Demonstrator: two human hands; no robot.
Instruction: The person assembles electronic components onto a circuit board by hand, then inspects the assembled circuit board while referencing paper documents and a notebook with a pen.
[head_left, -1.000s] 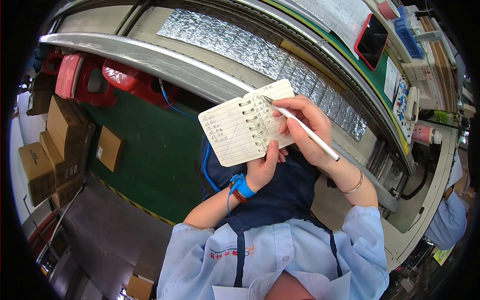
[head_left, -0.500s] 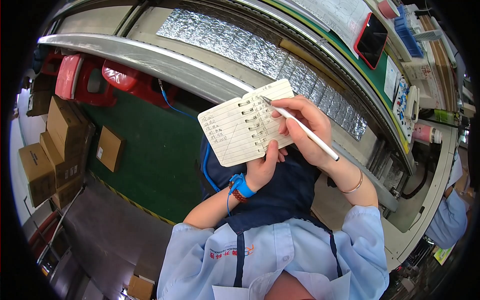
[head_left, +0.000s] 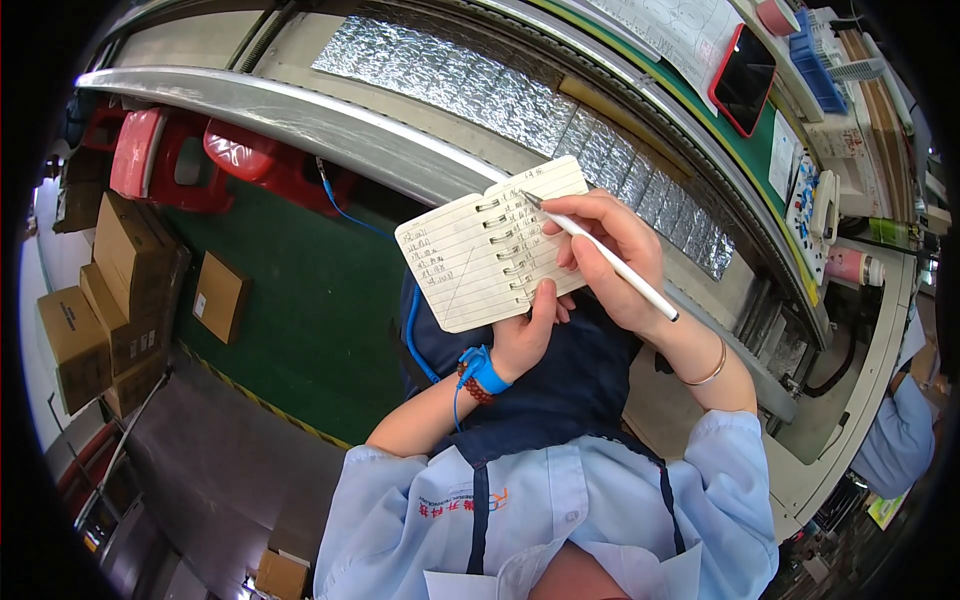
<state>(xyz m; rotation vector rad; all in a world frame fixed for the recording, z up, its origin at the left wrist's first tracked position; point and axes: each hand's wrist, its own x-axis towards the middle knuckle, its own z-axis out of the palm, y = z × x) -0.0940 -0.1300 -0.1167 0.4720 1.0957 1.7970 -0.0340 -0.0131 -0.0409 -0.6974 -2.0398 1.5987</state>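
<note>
A small spiral notebook (head_left: 450, 290) lies spread flat above my lap, with lined pages and handwriting on both sides of its rings. My left hand (head_left: 528, 330) grips it from below, the thumb pressed on the page near the lower rings and the fingers behind. Between the thumb and fingers of my right hand (head_left: 615, 255) is a white pen (head_left: 635, 278), its dark tip at the upper part of the right page. A blue wrist strap (head_left: 484, 370) and a beaded bracelet circle my left wrist; its blue cord runs off to the upper left.
Ahead runs a machine rail (head_left: 300, 105) beside a strip of silvery foil-like sheet (head_left: 450, 85). A red-cased phone (head_left: 742, 82) rests on the green surface at upper right. Red stools (head_left: 240, 150) and cardboard boxes (head_left: 130, 300) stand at left. Another person's blue sleeve (head_left: 895, 440) shows at far right.
Both hands, the notebook and the pen stay almost exactly where they were. Any movement of the pen tip on the page is too slight to make out.
</note>
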